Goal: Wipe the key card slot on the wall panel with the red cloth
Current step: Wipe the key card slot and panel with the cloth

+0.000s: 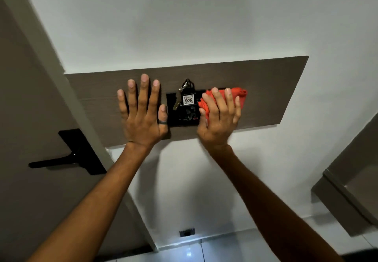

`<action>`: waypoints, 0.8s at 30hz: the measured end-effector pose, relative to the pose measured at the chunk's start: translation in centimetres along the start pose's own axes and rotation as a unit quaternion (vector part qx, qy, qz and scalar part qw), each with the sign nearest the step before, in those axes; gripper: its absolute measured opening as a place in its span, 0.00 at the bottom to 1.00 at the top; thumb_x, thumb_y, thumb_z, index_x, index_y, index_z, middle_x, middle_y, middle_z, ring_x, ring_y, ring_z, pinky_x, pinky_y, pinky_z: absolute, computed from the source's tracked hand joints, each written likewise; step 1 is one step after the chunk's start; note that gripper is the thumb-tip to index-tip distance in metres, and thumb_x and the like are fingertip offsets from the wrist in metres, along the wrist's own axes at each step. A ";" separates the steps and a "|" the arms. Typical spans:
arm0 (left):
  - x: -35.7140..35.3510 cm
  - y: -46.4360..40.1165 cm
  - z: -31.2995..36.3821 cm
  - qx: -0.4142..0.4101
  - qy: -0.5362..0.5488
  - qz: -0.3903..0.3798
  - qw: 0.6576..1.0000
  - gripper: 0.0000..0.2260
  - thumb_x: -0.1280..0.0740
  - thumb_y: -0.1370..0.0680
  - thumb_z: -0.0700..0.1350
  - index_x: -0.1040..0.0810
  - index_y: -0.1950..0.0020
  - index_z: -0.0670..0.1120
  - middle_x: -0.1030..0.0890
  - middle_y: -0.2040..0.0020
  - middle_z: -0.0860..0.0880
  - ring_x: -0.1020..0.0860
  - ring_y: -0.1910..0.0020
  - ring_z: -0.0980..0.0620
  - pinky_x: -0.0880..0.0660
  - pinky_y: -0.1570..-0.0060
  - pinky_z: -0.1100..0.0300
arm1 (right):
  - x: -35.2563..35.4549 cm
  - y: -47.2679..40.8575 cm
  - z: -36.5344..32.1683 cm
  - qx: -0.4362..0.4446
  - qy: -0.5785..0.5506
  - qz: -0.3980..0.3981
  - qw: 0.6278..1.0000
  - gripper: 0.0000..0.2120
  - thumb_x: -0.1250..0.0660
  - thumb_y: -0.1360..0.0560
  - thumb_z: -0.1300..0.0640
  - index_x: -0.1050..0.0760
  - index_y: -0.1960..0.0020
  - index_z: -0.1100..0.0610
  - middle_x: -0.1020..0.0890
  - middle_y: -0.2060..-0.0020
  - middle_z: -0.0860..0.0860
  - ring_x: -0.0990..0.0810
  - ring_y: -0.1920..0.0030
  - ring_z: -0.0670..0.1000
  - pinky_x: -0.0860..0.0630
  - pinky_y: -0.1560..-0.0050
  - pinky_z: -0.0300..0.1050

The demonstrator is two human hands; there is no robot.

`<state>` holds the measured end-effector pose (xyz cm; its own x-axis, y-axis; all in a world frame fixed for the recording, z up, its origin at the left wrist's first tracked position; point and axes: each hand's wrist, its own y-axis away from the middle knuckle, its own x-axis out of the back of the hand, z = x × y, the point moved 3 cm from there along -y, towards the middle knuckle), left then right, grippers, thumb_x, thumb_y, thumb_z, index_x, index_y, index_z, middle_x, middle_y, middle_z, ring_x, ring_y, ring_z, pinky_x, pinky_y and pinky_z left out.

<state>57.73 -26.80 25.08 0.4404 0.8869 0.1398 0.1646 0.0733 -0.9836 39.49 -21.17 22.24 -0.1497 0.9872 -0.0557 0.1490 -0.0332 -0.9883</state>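
Head view, red cloth (238,96) under right hand (218,122)

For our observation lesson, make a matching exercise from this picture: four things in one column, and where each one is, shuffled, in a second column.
Things:
1. red cloth
2. left hand
3. key tag marked 406
4. black door handle

Places:
A. standing in the black key card slot
B. on the door, far left
C. under the right hand
D. flat on the wooden wall panel, fingers spread

Pairs: 1-C, 2-D, 3-A, 4-B
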 end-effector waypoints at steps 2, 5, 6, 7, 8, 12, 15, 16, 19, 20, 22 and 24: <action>0.3 -0.1 -0.1 0.001 -0.001 -0.006 1.000 0.25 0.44 0.16 0.49 0.38 0.19 0.44 0.39 0.21 0.44 0.54 0.17 0.46 0.54 0.19 0.44 | 1.8 0.2 1.3 0.059 -0.007 -0.036 0.998 0.15 0.39 0.16 0.59 0.22 0.31 0.54 0.17 0.34 0.55 0.24 0.28 0.58 0.29 0.27 0.61; 0.6 -0.3 -0.2 0.004 0.004 -0.024 1.000 0.25 0.44 0.16 0.49 0.40 0.19 0.44 0.39 0.21 0.44 0.55 0.17 0.47 0.55 0.19 0.45 | 3.3 -0.1 1.4 -0.054 -0.072 -0.050 0.995 0.18 0.34 0.18 0.65 0.24 0.30 0.54 0.17 0.33 0.55 0.23 0.28 0.56 0.28 0.28 0.60; 0.7 -0.3 -0.3 0.001 0.009 -0.028 1.000 0.26 0.44 0.16 0.49 0.41 0.18 0.44 0.40 0.20 0.44 0.55 0.17 0.47 0.55 0.19 0.45 | 3.3 -0.2 0.4 -0.076 -0.098 -0.039 0.992 0.17 0.33 0.17 0.64 0.24 0.29 0.54 0.19 0.31 0.54 0.23 0.27 0.56 0.27 0.28 0.62; 0.8 -0.3 -0.4 -0.006 0.015 -0.035 0.999 0.26 0.44 0.16 0.49 0.42 0.18 0.45 0.40 0.20 0.44 0.55 0.17 0.47 0.55 0.19 0.45 | 3.1 -0.1 -1.2 -0.063 -0.112 -0.020 0.991 0.17 0.33 0.16 0.61 0.24 0.28 0.53 0.21 0.29 0.54 0.24 0.26 0.58 0.27 0.27 0.64; 0.8 -0.3 -0.5 -0.014 0.017 -0.038 0.999 0.26 0.43 0.16 0.49 0.42 0.18 0.45 0.40 0.20 0.44 0.55 0.17 0.47 0.55 0.19 0.45 | 2.6 0.0 -2.7 -0.018 -0.114 -0.012 0.993 0.17 0.35 0.15 0.58 0.25 0.26 0.53 0.23 0.27 0.53 0.26 0.24 0.59 0.29 0.25 0.65; 1.0 -0.2 -2.2 -0.073 0.009 -0.036 0.997 0.26 0.42 0.16 0.49 0.40 0.18 0.46 0.40 0.20 0.45 0.53 0.17 0.47 0.52 0.19 0.46 | 0.0 0.8 -5.4 0.177 -0.019 -0.058 0.982 0.21 0.41 0.14 0.45 0.26 0.24 0.50 0.26 0.25 0.54 0.34 0.19 0.58 0.40 0.19 0.66; 1.0 0.1 -3.1 -0.103 0.000 -0.032 0.994 0.25 0.44 0.16 0.49 0.39 0.18 0.46 0.40 0.19 0.45 0.52 0.17 0.47 0.52 0.19 0.45 | -1.8 1.6 -5.2 0.067 0.005 -0.021 0.998 0.21 0.43 0.14 0.44 0.28 0.25 0.50 0.29 0.25 0.56 0.44 0.15 0.56 0.44 0.17 0.66; 1.0 0.0 -3.1 -0.104 -0.002 -0.027 0.994 0.25 0.44 0.16 0.49 0.38 0.18 0.46 0.40 0.19 0.45 0.52 0.17 0.47 0.52 0.19 0.45 | -2.2 2.0 -5.8 0.021 0.000 -0.010 1.000 0.22 0.43 0.14 0.44 0.29 0.24 0.50 0.30 0.24 0.55 0.46 0.14 0.55 0.45 0.16 0.66; 1.0 0.1 -3.0 -0.097 0.011 -0.026 0.995 0.25 0.44 0.16 0.49 0.38 0.18 0.46 0.40 0.20 0.46 0.54 0.17 0.47 0.53 0.20 0.45 | -2.1 3.2 -6.6 0.049 0.024 -0.007 0.998 0.20 0.41 0.15 0.45 0.27 0.25 0.50 0.28 0.26 0.55 0.46 0.14 0.55 0.43 0.18 0.65; 1.0 0.2 -3.0 -0.097 0.013 -0.026 0.995 0.25 0.43 0.16 0.49 0.38 0.18 0.46 0.40 0.20 0.46 0.54 0.17 0.47 0.52 0.20 0.45 | -1.9 2.9 -5.7 0.096 0.037 -0.013 0.995 0.20 0.39 0.15 0.45 0.27 0.26 0.50 0.27 0.28 0.55 0.44 0.14 0.55 0.41 0.18 0.64; 1.0 0.1 -3.1 -0.094 0.011 -0.025 0.995 0.25 0.43 0.17 0.49 0.37 0.19 0.47 0.40 0.20 0.46 0.54 0.18 0.47 0.52 0.20 0.45 | -1.9 1.9 -4.2 0.108 0.039 -0.010 0.993 0.22 0.38 0.16 0.46 0.29 0.24 0.50 0.27 0.27 0.56 0.42 0.15 0.56 0.38 0.18 0.62; 1.0 0.1 -3.2 -0.093 0.009 -0.020 0.995 0.25 0.42 0.17 0.49 0.36 0.19 0.47 0.40 0.20 0.46 0.55 0.18 0.46 0.52 0.20 0.45 | -2.2 1.6 -5.1 0.003 0.026 0.010 1.000 0.23 0.38 0.15 0.46 0.32 0.22 0.49 0.29 0.24 0.55 0.40 0.16 0.57 0.37 0.19 0.62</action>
<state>60.99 -27.35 25.47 0.4462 0.8761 0.1828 0.3422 0.0217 -0.9394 45.06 -22.64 21.47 -0.0956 0.9931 -0.0682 0.1449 -0.0539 -0.9880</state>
